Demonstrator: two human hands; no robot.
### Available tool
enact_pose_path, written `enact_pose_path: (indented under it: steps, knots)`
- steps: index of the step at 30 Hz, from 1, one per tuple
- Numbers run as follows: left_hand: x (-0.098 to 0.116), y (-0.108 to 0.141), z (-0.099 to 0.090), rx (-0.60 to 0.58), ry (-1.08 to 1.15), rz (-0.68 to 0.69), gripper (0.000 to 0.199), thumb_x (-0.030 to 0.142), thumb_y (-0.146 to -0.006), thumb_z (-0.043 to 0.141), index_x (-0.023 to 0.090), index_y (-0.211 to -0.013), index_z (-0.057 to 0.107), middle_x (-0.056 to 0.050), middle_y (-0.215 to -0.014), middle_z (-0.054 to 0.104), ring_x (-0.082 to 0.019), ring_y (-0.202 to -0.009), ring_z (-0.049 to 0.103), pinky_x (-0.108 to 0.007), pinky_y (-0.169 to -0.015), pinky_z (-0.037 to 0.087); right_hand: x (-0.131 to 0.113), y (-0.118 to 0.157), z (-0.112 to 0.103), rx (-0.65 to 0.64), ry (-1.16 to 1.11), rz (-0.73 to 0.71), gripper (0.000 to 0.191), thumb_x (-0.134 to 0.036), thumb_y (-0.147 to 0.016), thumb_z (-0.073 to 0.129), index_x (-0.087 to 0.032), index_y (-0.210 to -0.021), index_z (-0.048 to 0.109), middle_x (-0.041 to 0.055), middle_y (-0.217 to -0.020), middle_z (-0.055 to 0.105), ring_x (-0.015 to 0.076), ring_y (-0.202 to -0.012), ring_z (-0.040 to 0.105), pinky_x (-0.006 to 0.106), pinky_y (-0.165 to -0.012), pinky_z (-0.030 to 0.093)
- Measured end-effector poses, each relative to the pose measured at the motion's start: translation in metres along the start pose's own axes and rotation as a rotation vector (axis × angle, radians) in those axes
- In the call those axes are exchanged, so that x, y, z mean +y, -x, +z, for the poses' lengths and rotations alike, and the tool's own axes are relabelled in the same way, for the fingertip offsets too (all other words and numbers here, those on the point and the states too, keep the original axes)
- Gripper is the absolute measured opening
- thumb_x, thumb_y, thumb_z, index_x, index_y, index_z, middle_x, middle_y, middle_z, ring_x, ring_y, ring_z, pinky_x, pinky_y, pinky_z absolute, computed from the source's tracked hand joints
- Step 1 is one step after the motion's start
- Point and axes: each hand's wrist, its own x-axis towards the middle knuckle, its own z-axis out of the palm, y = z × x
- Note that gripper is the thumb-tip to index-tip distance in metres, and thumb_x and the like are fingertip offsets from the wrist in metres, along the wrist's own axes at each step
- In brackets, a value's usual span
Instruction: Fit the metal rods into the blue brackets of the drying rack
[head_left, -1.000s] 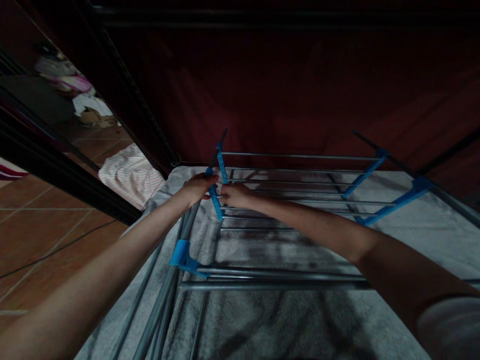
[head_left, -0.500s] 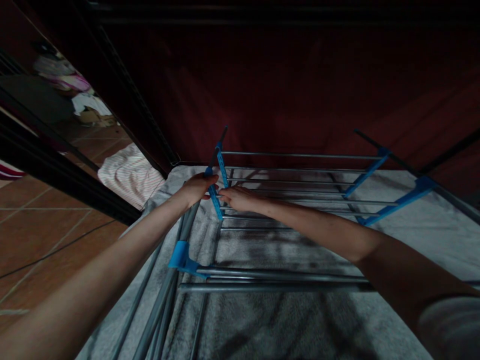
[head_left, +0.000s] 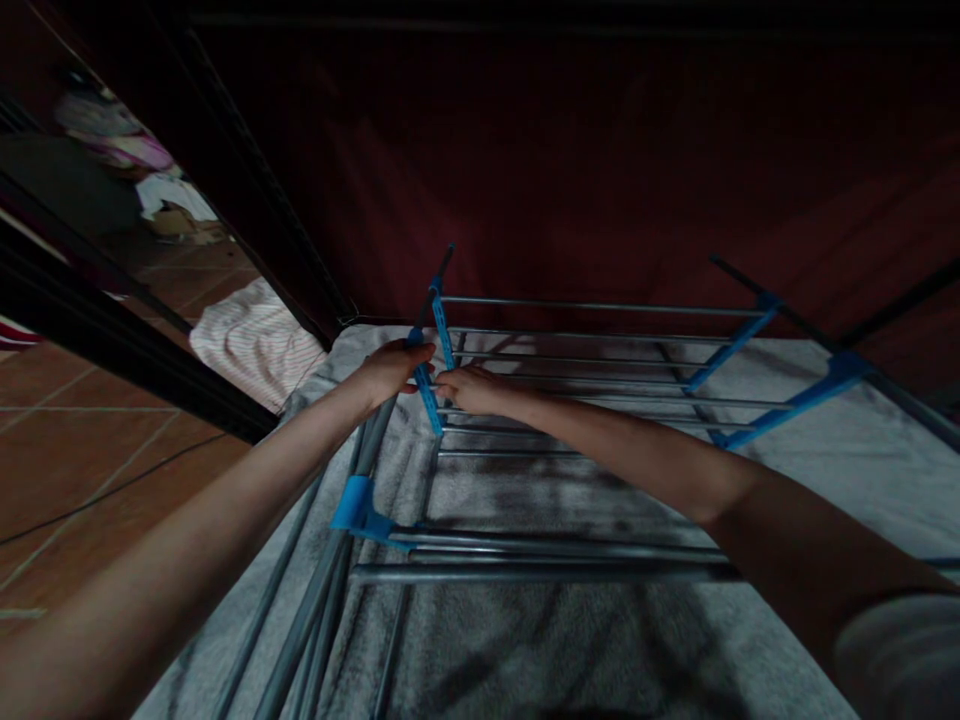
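A drying rack (head_left: 525,545) of grey metal tubes and blue plastic joints lies in front of me. My left hand (head_left: 390,368) is wrapped round the end of a blue slotted bracket (head_left: 430,408), where it meets a slanting grey tube (head_left: 379,432). Just right of it, my right hand (head_left: 474,388) pinches a thin metal rod (head_left: 735,404) close to that bracket; its fingertips partly hide the joint. The rod's far end meets a blue bracket (head_left: 806,395) on the right. Several parallel rods run between the two sides.
Under the rack is a grey plush cover (head_left: 510,640). A dark red panel (head_left: 570,170) rises behind it, with a dark post (head_left: 247,130) on the left. Striped cloth (head_left: 255,335) lies on the tiled floor (head_left: 82,460), where a thin cable (head_left: 120,487) runs.
The view has shifted slightly, so the rack's left side sits a little higher and farther left. Both hands keep their places at the bracket and rod.
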Motion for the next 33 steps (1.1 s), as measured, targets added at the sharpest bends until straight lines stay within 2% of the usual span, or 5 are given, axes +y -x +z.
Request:
enact_pose_path:
  steps: [8, 13, 17, 28, 33]
  knots:
    - [0.000, 0.000, -0.002, 0.007, -0.010, 0.004, 0.060, 0.064, -0.055, 0.078, 0.018, -0.091, 0.065, -0.011, -0.095, 0.074, -0.029, -0.094, 0.069, -0.035, -0.069, 0.054, 0.000, -0.010, -0.005, -0.088, -0.112, 0.037, 0.021, -0.028, -0.100, 0.056, -0.016, -0.095, 0.073, 0.0040, -0.098, 0.076, 0.0153, -0.090, 0.067, 0.020, -0.070, 0.041]
    - [0.000, 0.001, -0.002, -0.005, -0.016, -0.004, 0.059, 0.066, -0.055, 0.079, 0.018, -0.088, 0.065, -0.012, -0.095, 0.075, -0.028, -0.091, 0.070, -0.035, -0.069, 0.054, -0.006, 0.000, -0.008, -0.061, 0.066, 0.003, 0.032, -0.040, -0.105, 0.046, -0.020, -0.111, 0.070, 0.0081, -0.117, 0.075, 0.0207, -0.106, 0.069, 0.024, -0.080, 0.046]
    - [0.000, 0.001, -0.002, 0.004, -0.012, 0.005, 0.061, 0.066, -0.055, 0.079, 0.019, -0.090, 0.065, -0.010, -0.089, 0.076, -0.028, -0.092, 0.071, -0.036, -0.075, 0.055, -0.012, 0.022, -0.019, -0.051, 0.211, 0.004, 0.039, -0.045, -0.104, 0.046, -0.019, -0.124, 0.065, 0.0126, -0.129, 0.070, 0.0250, -0.114, 0.067, 0.030, -0.088, 0.048]
    - [0.005, 0.002, 0.000, 0.022, 0.031, -0.024, 0.049, 0.053, -0.059, 0.082, 0.019, -0.091, 0.065, -0.009, -0.086, 0.075, -0.029, -0.097, 0.073, -0.029, -0.068, 0.056, 0.023, 0.086, -0.056, -0.123, 0.273, 0.160, 0.027, -0.022, -0.102, 0.047, -0.014, -0.110, 0.072, 0.0122, -0.121, 0.073, 0.0244, -0.107, 0.067, 0.029, -0.085, 0.047]
    - [0.003, 0.001, 0.000, 0.026, 0.035, -0.024, 0.045, 0.051, -0.064, 0.079, 0.019, -0.093, 0.066, -0.010, -0.091, 0.075, -0.027, -0.096, 0.073, -0.030, -0.069, 0.055, -0.002, 0.109, -0.058, -0.038, 0.298, 0.096, 0.028, -0.023, -0.102, 0.050, -0.014, -0.120, 0.070, 0.0141, -0.126, 0.070, 0.0249, -0.112, 0.065, 0.032, -0.092, 0.046]
